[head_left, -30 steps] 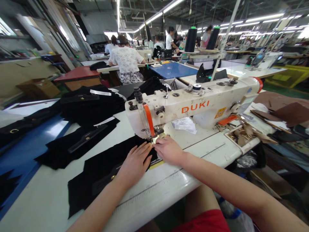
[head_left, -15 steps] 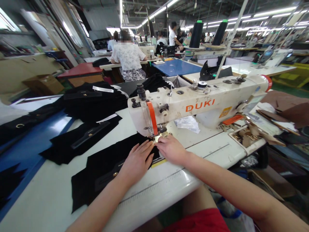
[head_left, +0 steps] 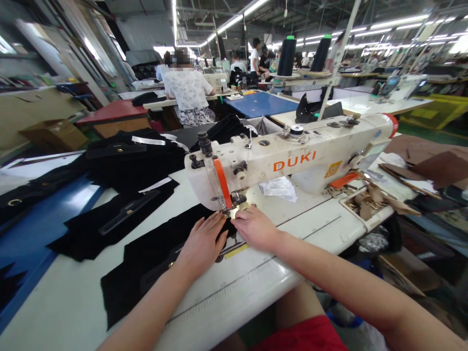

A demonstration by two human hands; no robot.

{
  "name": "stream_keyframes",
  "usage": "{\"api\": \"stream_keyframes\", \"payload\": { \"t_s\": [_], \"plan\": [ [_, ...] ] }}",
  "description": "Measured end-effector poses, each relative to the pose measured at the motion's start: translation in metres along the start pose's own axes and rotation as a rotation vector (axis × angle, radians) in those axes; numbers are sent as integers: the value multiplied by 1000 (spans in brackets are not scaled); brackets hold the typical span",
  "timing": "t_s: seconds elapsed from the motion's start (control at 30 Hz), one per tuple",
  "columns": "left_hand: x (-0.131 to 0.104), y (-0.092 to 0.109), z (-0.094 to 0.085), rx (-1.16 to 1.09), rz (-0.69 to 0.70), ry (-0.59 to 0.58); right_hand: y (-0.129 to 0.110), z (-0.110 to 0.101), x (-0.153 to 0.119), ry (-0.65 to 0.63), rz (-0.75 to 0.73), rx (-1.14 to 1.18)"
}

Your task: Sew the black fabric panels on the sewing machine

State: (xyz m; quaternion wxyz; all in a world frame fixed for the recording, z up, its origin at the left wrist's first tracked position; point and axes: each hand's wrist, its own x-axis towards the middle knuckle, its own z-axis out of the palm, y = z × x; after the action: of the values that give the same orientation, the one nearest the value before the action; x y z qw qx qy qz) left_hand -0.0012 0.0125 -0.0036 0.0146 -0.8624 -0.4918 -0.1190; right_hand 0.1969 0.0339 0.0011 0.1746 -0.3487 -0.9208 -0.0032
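Observation:
At the sewing machine's needle area [head_left: 228, 210], both of my hands rest close together on a piece of black fabric [head_left: 146, 243]. My left hand [head_left: 201, 243] lies flat over it, fingers stretched towards the presser foot. On the other side of the needle, my right hand [head_left: 254, 226] has its fingers bent and drawn together at the fabric's edge. What lies beneath those fingertips is hidden. A dark strip with a gold-coloured fitting lies on the fabric, partly under my left wrist. The white machine [head_left: 292, 158] lights the spot by its needle.
More black pieces [head_left: 120, 214] with dark strips lie to the left, by a blue surface [head_left: 44, 234]. White paper slips [head_left: 278, 188] lie under the machine arm. A tray [head_left: 365, 207] of small metal parts sits at the right. People work at other tables behind.
My hands have parted slightly at the needle, so a little black fabric shows between them. The whole view has shifted a little. The fabric stays under my left hand.

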Motion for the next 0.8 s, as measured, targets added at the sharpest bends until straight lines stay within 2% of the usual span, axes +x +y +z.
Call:
{"api": "stream_keyframes", "payload": {
  "t_s": [0.2,0.33,0.47,0.63,0.7,0.8],
  "plan": [
    [4,-4,2,-18,1,16,0,-2,-1,-12,16,9],
    [-10,0,-2,-23,-5,-4,-1,-3,-6,56,1,37],
    [-42,8,-17,-1,0,-28,-2,1,-11,159,-30,73],
    [-97,16,-44,160,-119,150,-3,3,-14,203,-51,95],
    [-126,11,-45,199,-106,118,-3,4,-14,205,-49,100],
    [-166,-8,-40,239,-77,30,-4,5,-15,218,-57,122]
  ]
}}
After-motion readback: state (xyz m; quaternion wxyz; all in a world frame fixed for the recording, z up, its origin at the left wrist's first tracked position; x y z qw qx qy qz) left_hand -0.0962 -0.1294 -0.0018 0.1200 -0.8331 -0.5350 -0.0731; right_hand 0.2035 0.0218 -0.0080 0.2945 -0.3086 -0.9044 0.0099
